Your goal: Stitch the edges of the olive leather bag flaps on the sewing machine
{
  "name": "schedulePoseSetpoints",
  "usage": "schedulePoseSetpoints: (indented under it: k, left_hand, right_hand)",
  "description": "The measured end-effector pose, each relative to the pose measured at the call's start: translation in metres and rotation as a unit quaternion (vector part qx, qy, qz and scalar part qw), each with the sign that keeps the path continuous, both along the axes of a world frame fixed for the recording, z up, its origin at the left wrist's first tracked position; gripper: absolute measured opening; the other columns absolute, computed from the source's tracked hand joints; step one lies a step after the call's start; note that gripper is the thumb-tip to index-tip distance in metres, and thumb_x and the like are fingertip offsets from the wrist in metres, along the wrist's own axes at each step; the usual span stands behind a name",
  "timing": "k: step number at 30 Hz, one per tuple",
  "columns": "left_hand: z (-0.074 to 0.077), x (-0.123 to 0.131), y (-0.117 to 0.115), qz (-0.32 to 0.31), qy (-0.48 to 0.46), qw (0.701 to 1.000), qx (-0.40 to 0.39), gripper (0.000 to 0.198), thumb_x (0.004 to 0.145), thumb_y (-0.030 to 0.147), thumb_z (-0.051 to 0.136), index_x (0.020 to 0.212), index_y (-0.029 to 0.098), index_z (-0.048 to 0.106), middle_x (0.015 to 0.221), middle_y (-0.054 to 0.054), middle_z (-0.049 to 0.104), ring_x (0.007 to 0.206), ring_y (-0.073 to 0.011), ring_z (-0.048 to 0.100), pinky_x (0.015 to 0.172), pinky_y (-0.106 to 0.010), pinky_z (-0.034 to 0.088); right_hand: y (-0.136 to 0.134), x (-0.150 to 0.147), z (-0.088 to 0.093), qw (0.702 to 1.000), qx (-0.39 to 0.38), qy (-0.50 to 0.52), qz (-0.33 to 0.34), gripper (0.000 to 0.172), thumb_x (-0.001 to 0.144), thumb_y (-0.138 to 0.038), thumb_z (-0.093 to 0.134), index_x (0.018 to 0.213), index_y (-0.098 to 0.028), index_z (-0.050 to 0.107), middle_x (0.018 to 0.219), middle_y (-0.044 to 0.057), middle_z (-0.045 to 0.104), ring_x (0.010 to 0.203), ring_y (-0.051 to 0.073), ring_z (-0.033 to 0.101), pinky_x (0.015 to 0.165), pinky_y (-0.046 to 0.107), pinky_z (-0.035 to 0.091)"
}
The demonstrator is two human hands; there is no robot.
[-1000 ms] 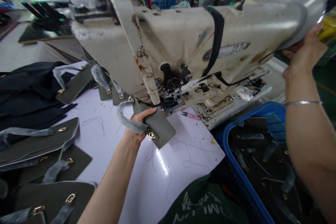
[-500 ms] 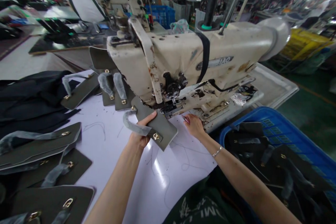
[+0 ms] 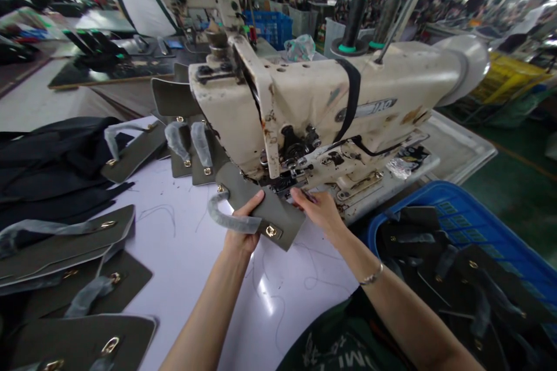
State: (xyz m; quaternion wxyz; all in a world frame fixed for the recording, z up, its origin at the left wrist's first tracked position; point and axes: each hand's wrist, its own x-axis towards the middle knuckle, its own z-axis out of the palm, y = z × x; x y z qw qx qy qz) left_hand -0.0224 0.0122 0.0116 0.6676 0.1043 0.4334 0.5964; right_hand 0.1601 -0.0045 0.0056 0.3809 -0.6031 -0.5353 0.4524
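An olive-grey bag panel [image 3: 278, 211], with gold fittings and a carrying handle [image 3: 230, 220] wrapped in clear film, lies partly under the head of a sewing machine [image 3: 300, 98]. My left hand [image 3: 243, 229] grips the panel at its near edge, thumb on top, the other fingers mostly hidden beneath the handle and panel. Close to the presser foot, my right hand [image 3: 319, 208] is closed, fingertips at the panel's right edge. A small purplish thing shows between its fingers, too little to name.
Similar panels [image 3: 117, 284] lie on the left of the white table [image 3: 174, 278], beside dark fabric [image 3: 52, 168]. A blue basket [image 3: 435, 191] at right holds more panels. Loose threads lie on the tabletop. Thread cones [image 3: 354, 20] stand behind the machine.
My right hand has moved up and left to the panel's edge by the presser foot. In the picture, the panel and my left hand have shifted slightly right, as has the machine.
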Motion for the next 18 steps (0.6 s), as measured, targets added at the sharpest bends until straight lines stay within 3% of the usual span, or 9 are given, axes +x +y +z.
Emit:
schedulePoseSetpoints:
  k: [2, 6, 11, 15, 18]
  left_hand:
    - [-0.004, 0.003, -0.002, 0.005, -0.003, 1.0, 0.017, 0.037, 0.076, 0.003, 0.076, 0.113, 0.008, 0.071, 0.108, -0.014, 0.077, 0.087, -0.0237, 0.077, 0.087, -0.035, 0.064]
    - [-0.008, 0.004, -0.004, 0.013, 0.003, 1.0, 0.023, 0.04, 0.076, 0.006, 0.078, 0.115, 0.01, 0.071, 0.115, -0.015, 0.076, 0.092, -0.0255, 0.077, 0.087, -0.035, 0.064]
    - [0.0, -0.002, -0.001, -0.003, 0.022, 1.0, -0.011, 0.032, 0.076, 0.009, 0.077, 0.107, 0.01, 0.073, 0.103, -0.012, 0.078, 0.078, -0.0219, 0.076, 0.08, -0.033, 0.066]
    - [0.007, -0.009, 0.007, -0.02, 0.033, 0.997, -0.065, 0.02, 0.074, 0.014, 0.076, 0.094, 0.011, 0.073, 0.084, -0.009, 0.077, 0.065, -0.0209, 0.073, 0.068, -0.032, 0.065]
    - [0.01, -0.005, 0.008, 0.03, 0.069, 0.996, -0.046, 0.025, 0.07, 0.01, 0.077, 0.094, 0.014, 0.073, 0.087, -0.006, 0.076, 0.068, -0.0199, 0.072, 0.066, -0.028, 0.063]
  right_hand:
    - [0.013, -0.01, 0.013, 0.999, -0.034, 0.001, 0.032, 0.05, 0.083, -0.061, 0.066, 0.061, -0.015, 0.067, 0.06, 0.001, 0.055, 0.061, 0.013, 0.051, 0.052, 0.023, 0.03]
    - [0.028, -0.02, 0.026, 0.992, -0.087, 0.032, 0.089, 0.032, 0.079, -0.046, 0.074, 0.067, -0.016, 0.073, 0.065, 0.001, 0.061, 0.063, 0.012, 0.053, 0.054, 0.022, 0.033]
    - [0.025, -0.02, 0.036, 0.99, -0.039, -0.083, 0.103, 0.036, 0.082, -0.04, 0.071, 0.056, -0.016, 0.063, 0.056, -0.002, 0.05, 0.058, 0.009, 0.044, 0.054, 0.023, 0.024]
    - [0.017, -0.024, 0.046, 0.982, -0.009, -0.157, 0.106, 0.036, 0.086, -0.039, 0.067, 0.057, -0.017, 0.066, 0.054, -0.003, 0.049, 0.056, 0.009, 0.039, 0.055, 0.024, 0.023]
    - [0.013, -0.025, 0.047, 0.98, 0.031, -0.172, 0.092, 0.033, 0.088, -0.041, 0.067, 0.063, -0.018, 0.073, 0.057, -0.001, 0.056, 0.057, 0.009, 0.041, 0.056, 0.025, 0.024]
